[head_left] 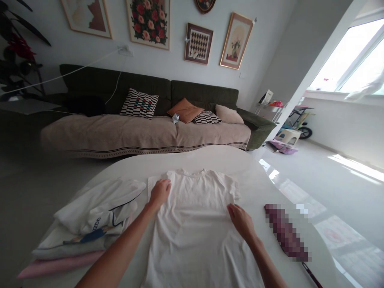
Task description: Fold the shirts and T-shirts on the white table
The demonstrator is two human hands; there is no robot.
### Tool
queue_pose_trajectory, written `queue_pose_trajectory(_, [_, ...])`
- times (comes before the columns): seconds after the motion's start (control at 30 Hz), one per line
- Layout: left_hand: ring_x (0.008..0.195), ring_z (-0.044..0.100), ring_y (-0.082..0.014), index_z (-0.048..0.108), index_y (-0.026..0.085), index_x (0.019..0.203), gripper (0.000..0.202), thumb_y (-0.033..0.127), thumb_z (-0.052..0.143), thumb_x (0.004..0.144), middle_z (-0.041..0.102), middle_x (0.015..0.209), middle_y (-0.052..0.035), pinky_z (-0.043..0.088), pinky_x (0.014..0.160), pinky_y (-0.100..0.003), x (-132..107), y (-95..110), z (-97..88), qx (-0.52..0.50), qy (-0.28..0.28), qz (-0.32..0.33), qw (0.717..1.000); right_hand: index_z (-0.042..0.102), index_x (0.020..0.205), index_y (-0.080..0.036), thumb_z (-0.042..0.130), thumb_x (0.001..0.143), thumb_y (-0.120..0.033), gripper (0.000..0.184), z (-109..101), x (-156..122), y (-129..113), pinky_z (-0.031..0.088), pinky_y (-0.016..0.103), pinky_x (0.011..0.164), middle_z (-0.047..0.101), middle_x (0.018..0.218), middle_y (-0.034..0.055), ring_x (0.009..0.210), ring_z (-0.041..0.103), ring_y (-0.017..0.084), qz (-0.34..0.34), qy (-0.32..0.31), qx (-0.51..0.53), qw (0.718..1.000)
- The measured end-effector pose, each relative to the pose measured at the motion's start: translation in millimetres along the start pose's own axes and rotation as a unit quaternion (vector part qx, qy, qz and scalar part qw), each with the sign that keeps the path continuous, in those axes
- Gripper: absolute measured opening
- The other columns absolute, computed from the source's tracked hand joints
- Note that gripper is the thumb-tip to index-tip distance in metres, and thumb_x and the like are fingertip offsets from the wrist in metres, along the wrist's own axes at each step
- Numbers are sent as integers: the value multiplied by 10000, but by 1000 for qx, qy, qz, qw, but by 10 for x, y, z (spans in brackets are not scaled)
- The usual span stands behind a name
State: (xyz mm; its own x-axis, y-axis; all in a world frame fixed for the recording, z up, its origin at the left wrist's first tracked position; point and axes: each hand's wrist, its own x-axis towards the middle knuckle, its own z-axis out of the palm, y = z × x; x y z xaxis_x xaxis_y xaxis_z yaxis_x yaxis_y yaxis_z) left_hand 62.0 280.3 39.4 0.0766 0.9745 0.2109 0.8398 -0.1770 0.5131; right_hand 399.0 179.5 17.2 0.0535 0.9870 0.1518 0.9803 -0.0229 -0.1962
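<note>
A pile of folded clothes [90,224] lies at the left on the white table [270,176]. Behind stands a dark green sofa [192,94] with patterned cushions [139,104], under framed pictures [148,22].

Two bare forearms enter from the bottom edge, each ending in a bare hand. The left hand [159,193] and right hand [241,221] carry no gloves, and no sleeve reaches as far as either forearm. The wrists look free of a watch or band, though the picture is too soft to be sure of small jewellery.
</note>
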Motion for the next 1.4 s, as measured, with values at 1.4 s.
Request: queue_pose_trajectory(1.4, [878, 555, -198, 633, 214, 869, 341, 503, 519, 728, 643, 885, -40, 360, 680, -242, 1619, -336, 657, -56, -121, -37, 990, 535, 1115, -136, 329, 904, -272, 325, 357, 2036, 175, 312, 365, 839, 549, 1083, 158, 1026, 465, 256, 68, 76, -31, 994])
